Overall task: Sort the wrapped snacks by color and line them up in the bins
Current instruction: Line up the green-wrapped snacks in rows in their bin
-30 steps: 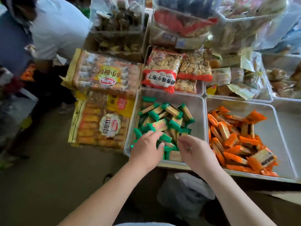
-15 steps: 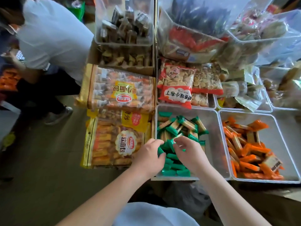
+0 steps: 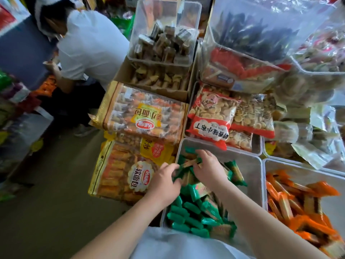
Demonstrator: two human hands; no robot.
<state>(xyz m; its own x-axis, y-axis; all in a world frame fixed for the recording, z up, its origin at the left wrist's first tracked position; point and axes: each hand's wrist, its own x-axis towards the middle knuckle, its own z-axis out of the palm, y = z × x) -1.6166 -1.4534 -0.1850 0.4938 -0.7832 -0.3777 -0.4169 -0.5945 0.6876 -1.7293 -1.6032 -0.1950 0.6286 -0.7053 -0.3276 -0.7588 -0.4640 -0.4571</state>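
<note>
A clear bin (image 3: 251, 171) holds several green-wrapped snacks (image 3: 194, 215), with a tidy row along its near left side. Both hands are inside it at the far left. My left hand (image 3: 164, 184) pinches the near end of a green-wrapped snack (image 3: 188, 163). Over the far part of that same snack my right hand (image 3: 209, 167) lies with its fingers curled on it. A second clear bin (image 3: 298, 165) to the right holds several orange-wrapped snacks (image 3: 298, 204) in a loose pile.
Large yellow bread bags (image 3: 138, 116) lie left of the green bin. Red biscuit bags (image 3: 211, 118) fill a bin behind it. Further back stand more clear tubs (image 3: 164, 34) and a cardboard box (image 3: 156, 79). A person in a white shirt (image 3: 91, 47) bends over at the far left.
Both hands have moved from the near middle of the green bin toward its far left corner. The camera has swung closer, so the bins sit lower and larger in view.
</note>
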